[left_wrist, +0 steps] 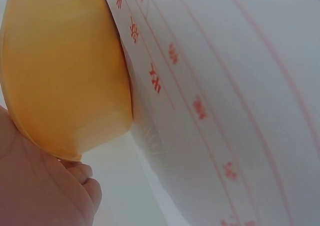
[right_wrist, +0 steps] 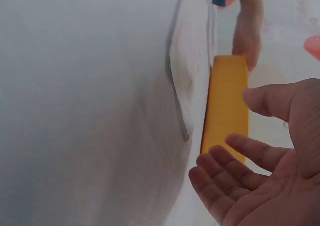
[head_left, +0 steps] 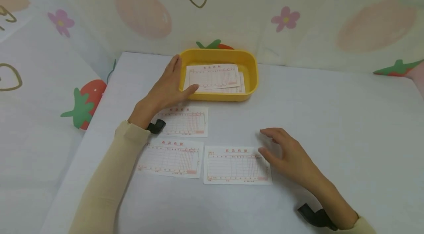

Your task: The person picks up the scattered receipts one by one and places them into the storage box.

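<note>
A yellow plastic basket (head_left: pixel 219 96) stands at the back of the table with several printed receipt slips (head_left: pixel 212 75) lying in it. My left hand (head_left: pixel 167 85) holds the basket at its left end, thumb over the front rim and fingers along the outer side. In the left wrist view, curled fingertips show beside the basket's rim (left_wrist: pixel 75 156). Over the right end of a receipt slip (head_left: pixel 232 166) hovers my right hand (head_left: pixel 294 158), fingers loosely bent and nothing in them. The right wrist view shows that hand (right_wrist: pixel 265 171) with fingers spread apart.
Two more slips lie on the white table: one (head_left: pixel 185 123) just in front of the basket, partly behind the left wrist, and another (head_left: pixel 172 160) nearer me. A patterned cloth (head_left: pixel 238 17) hangs behind the table. Both wrists wear black camera mounts (head_left: pixel 316 216).
</note>
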### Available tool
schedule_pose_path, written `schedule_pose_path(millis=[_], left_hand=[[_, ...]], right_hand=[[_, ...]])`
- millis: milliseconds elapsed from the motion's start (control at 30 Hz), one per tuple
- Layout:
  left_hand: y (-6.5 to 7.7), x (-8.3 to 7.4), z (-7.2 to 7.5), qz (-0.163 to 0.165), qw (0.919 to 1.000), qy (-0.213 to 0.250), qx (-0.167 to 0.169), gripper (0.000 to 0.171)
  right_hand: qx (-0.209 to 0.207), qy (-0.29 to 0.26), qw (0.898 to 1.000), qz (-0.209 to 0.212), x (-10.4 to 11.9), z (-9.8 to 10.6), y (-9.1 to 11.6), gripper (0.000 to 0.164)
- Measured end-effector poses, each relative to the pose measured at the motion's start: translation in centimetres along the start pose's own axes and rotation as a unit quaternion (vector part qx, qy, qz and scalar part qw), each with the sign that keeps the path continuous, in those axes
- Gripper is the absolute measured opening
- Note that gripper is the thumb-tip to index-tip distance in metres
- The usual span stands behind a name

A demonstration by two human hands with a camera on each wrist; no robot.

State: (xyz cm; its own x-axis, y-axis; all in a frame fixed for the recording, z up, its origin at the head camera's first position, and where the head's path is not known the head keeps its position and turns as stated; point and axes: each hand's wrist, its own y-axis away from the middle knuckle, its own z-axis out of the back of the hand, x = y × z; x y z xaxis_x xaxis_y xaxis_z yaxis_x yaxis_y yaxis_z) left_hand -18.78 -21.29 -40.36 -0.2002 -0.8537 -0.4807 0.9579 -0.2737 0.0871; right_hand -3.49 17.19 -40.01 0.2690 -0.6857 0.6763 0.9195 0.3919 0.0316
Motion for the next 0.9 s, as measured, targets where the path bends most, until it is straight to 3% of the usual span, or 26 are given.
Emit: schedule_pose_path(millis=[233, 433, 600, 900], left_hand=[[0.0, 0.0, 0.0, 0.001, 1.0000, 0.001, 0.003, 0.112], [0.1, 0.0, 0.0, 0.000, 1.0000, 0.002, 0.004, 0.112], [0.2, 0.0, 0.0, -0.004, 1.0000, 0.001, 0.001, 0.112], [0.3, 0.1, 0.1, -0.014, 0.9999, 0.003, 0.002, 0.112]], right_hand=[[0.005, 0.044, 0.999, -0.011, 0.4, -1.1, 2.4, 0.055], [-0.016, 0.093, 0.996, -0.001, 0.7, -1.8, 4.0, 0.063], [-0.035, 0.133, 0.990, 0.010, 0.8, -2.2, 4.5, 0.070], [-0.049, 0.141, 0.989, 0.015, 1.4, -2.9, 5.0, 0.075]])
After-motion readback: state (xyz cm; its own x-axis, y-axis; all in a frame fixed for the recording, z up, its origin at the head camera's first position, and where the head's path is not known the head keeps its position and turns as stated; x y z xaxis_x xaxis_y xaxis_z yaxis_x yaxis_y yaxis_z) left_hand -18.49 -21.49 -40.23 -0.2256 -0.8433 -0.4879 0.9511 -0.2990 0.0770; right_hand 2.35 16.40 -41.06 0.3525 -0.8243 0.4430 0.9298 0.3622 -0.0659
